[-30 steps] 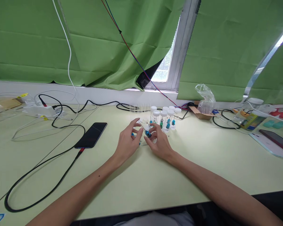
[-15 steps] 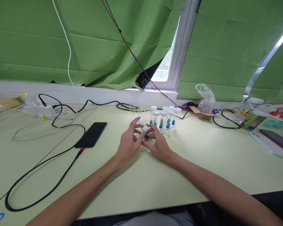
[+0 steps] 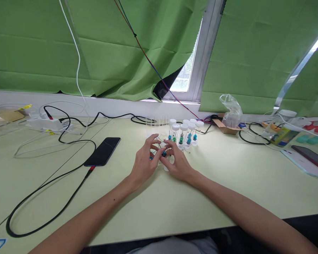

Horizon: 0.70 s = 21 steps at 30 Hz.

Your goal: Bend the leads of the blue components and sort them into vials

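Note:
My left hand (image 3: pixel 144 160) and my right hand (image 3: pixel 180 161) meet above the middle of the table, fingers curled. Between their fingertips is a small blue piece (image 3: pixel 164 153), its exact kind too small to make out. Both thumbs and fingers close around it. A white cap (image 3: pixel 163 144) shows just behind it, and a whitish round end (image 3: pixel 166 169) shows below the hands, partly covered. More blue bits with thin metal wires lie under my left fingers. Just beyond my right hand stand several clear vials with white caps (image 3: pixel 183 126), holding blue and green pieces (image 3: pixel 181 140) with thin wires.
Clear upright tubes (image 3: pixel 156 123) stand behind my hands. A black phone (image 3: pixel 102 151) on a black cable (image 3: pixel 55 208) lies to the left. At the right are a small cardboard box (image 3: pixel 226 127) with a plastic bag (image 3: pixel 231 109), a jar, and two phones (image 3: pixel 304 162).
My fingers have shifted slightly around the blue piece, and my left fingertips sit a little lower. The vials and everything else on the table stay in place.

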Each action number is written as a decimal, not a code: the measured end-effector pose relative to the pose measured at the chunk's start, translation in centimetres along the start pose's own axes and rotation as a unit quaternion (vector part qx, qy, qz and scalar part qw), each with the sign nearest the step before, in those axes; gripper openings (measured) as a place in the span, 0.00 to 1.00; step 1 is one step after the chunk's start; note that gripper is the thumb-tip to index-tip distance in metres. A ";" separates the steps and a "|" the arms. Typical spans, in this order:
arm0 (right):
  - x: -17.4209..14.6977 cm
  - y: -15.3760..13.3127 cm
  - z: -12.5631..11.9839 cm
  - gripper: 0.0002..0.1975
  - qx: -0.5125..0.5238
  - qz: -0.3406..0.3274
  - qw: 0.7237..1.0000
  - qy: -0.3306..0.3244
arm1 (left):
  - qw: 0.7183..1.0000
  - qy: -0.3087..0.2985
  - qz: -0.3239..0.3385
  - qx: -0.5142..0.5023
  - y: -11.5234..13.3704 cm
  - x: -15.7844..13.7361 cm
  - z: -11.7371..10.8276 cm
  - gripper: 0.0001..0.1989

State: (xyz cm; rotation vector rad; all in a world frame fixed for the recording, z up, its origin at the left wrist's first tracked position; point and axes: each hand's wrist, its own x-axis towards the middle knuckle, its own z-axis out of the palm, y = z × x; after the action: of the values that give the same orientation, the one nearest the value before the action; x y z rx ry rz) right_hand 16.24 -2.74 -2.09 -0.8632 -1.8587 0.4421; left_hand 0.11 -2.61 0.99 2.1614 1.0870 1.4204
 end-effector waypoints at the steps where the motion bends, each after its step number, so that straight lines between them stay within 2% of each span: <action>1: 0.0 0.0 0.0 0.25 -0.002 -0.002 1.000 0.001 | 1.000 0.002 0.002 -0.001 0.0 0.0 0.0 0.22; 6: 0.1 -0.2 0.0 0.22 0.000 0.000 1.000 0.007 | 1.000 0.011 0.008 -0.008 0.0 -0.1 0.1 0.22; 21: 0.0 0.1 0.1 0.23 0.003 0.002 1.000 0.008 | 1.000 0.017 0.003 -0.022 0.0 -0.1 0.3 0.20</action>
State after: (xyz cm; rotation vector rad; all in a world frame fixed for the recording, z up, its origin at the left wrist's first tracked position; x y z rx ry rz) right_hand 16.24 -2.67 -2.22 -0.8641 -1.8410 0.4426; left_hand 0.35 -2.60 0.77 2.1201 1.0509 1.4743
